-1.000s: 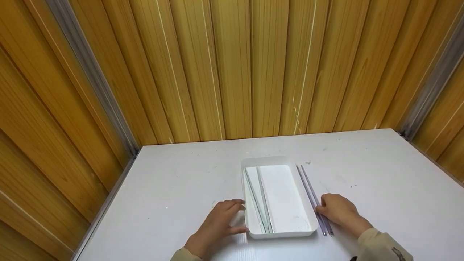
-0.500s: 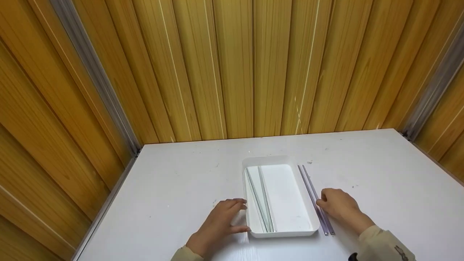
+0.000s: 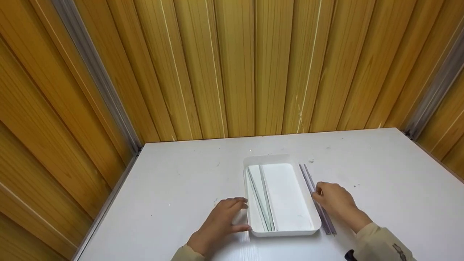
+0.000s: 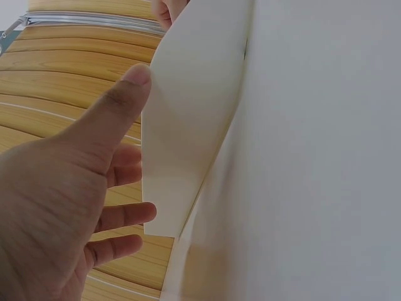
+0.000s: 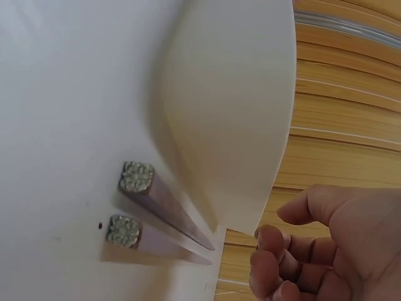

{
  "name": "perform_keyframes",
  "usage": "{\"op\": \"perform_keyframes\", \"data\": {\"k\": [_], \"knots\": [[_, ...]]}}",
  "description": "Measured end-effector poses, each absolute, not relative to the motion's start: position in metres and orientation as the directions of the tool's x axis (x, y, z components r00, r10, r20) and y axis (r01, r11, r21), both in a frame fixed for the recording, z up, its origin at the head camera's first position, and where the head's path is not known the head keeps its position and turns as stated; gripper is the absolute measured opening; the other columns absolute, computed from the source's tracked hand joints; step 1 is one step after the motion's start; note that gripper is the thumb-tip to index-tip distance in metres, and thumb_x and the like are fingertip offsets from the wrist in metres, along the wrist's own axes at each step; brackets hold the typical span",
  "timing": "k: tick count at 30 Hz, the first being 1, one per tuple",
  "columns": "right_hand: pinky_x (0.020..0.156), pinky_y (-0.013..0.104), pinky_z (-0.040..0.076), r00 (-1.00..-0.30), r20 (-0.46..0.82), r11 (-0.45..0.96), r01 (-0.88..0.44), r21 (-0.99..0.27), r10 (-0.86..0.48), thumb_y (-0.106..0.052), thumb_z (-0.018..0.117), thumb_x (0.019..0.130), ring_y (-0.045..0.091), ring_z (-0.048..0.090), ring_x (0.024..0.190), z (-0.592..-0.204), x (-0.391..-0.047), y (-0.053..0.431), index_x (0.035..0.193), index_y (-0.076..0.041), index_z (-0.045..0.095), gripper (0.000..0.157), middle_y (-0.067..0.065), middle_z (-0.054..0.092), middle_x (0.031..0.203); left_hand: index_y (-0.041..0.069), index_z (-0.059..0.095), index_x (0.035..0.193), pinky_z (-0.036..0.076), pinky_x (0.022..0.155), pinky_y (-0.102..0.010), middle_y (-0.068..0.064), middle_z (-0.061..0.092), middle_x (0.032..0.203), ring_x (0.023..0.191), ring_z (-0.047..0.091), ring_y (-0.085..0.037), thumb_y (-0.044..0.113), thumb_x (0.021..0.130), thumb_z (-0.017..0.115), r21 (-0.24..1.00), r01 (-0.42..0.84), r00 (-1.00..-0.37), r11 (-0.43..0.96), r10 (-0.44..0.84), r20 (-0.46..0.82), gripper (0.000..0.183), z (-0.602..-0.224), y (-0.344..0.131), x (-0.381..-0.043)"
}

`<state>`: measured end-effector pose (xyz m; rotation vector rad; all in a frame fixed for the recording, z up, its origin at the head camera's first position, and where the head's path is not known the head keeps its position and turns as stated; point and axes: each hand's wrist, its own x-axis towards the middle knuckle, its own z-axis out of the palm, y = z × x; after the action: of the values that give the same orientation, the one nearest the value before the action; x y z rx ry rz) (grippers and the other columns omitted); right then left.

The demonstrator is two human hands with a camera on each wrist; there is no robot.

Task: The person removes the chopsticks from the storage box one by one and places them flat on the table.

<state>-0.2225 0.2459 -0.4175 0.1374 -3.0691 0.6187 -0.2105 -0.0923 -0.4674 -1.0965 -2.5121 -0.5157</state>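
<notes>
My left hand (image 3: 221, 221) is at the left side of a white rectangular tray (image 3: 281, 233), thumb and fingertips right at its rim. Two pale green chopsticks (image 3: 264, 195) lie inside, along the tray's left half, their near ends together. Outside the right wall, a pair of purple chopsticks (image 3: 324, 217) lies on the table, side by side. Glittery square butts of these purple chopsticks (image 5: 136, 177) show in the right wrist view. Above their middle, my right hand (image 3: 335, 199) hovers with loosely bent fingers and nothing between them. Thumb and forefinger are apart near the tray's rim.
The white table (image 3: 181, 174) carries a few small marks and specks. Behind it stands a wood-patterned panel wall (image 3: 232, 72), with more panels at both sides and grey metal posts (image 3: 98, 72) in the corners.
The right hand has slid forward and slightly left along the purple chopsticks, rising a little. My left hand keeps its place at the tray. The head view has shifted slightly.
</notes>
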Motion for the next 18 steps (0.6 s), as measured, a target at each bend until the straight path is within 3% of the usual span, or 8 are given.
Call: {"op": "perform_keyframes", "data": {"k": [18], "knots": [[0.050,0.024,0.035,-0.984,0.067,0.896,-0.179,-0.406,-0.166,-0.018,0.058,0.089,0.012,0.045,0.056,-0.412,-0.224,0.225,0.082,-0.007,0.061,0.014,-0.002,0.055,0.065,0.011,0.062,0.108,0.049,0.098,-0.031,0.000,0.062,0.126,0.116,0.059,-0.016,0.052,0.078,0.069,0.199,0.743,-0.651,0.638,0.621,0.437,0.051,-0.466,-0.092,-0.210]]}}
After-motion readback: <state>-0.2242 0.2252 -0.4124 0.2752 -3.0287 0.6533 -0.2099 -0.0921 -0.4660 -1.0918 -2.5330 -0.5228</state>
